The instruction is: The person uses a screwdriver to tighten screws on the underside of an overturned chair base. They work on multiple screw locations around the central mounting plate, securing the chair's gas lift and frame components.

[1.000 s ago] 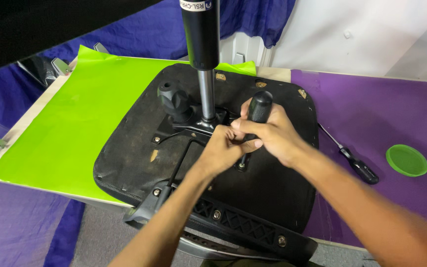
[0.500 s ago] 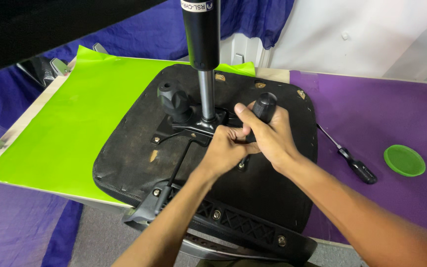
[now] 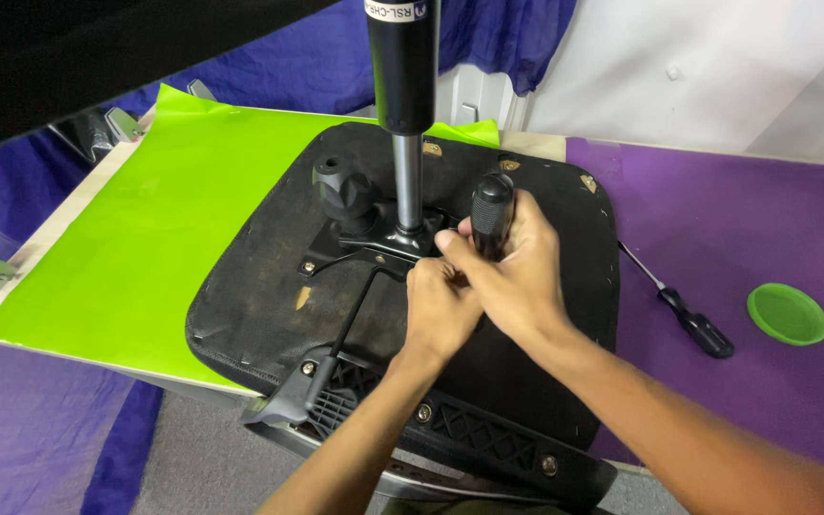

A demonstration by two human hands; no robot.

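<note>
An office chair seat (image 3: 269,305) lies upside down on the tabletop (image 3: 717,229), its black underside facing up. At the middle of the seat a metal plate (image 3: 374,243) carries the gas cylinder (image 3: 402,67), which rises toward 12 o'clock. At 10 o'clock from the plate stands a black knob (image 3: 340,186).

The right hand (image 3: 517,272) is wrapped around the thick black handle of a screwdriver (image 3: 491,215), which stands upright just at 3 o'clock from the cylinder; its grip is closed firmly on this handle. The left hand (image 3: 441,310) sits directly below, at 6 o'clock from the handle, with fingers pinched around the lower part of the tool. The tip and the screw are hidden behind both hands, so I cannot tell if they are engaged.

A second screwdriver (image 3: 689,319) lies on the purple cover at 3 o'clock from the seat, and a small green dish (image 3: 787,313) is just beyond it. A green sheet (image 3: 135,238) lies at 9 o'clock.

I judge the main risk is the tip slipping out of the screw head if the tool leans, which may damage the head or strike the left fingers. The seat also overhangs the tabletop edge at 6 o'clock, so strong downward pressure could tip it.
</note>
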